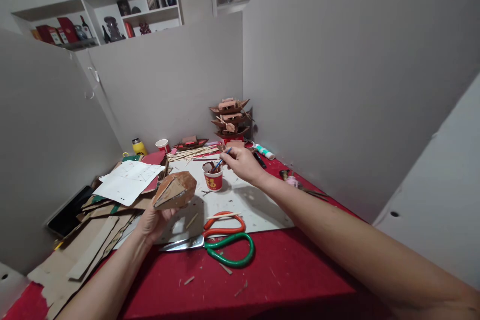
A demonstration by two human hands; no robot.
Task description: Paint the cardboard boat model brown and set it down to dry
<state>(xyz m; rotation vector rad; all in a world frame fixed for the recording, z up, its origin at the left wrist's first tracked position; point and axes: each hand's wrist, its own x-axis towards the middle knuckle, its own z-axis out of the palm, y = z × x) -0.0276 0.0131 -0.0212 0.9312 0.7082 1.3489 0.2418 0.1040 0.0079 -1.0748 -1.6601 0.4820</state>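
My left hand (159, 220) is closed round the underside of a brown cardboard piece (175, 190), partly painted reddish brown, with a paler strip along it. My right hand (240, 161) pinches a thin blue brush (224, 159), its lower end over the mouth of a red paper cup (213, 181) with gold markings. Brown stain lines the cup's inside. In front of the cup, scissors (225, 247) with one orange and one green handle lie at the edge of the white board (262, 212).
Stacked brown model boats (230, 119) stand at the back beside the partition, with another boat (190, 143) and thin sticks (193, 153) to their left. Cardboard and a white sheet (129, 180) cover the left side. A yellow bottle (139, 147) is behind; glue tubes (265, 152) lie right.
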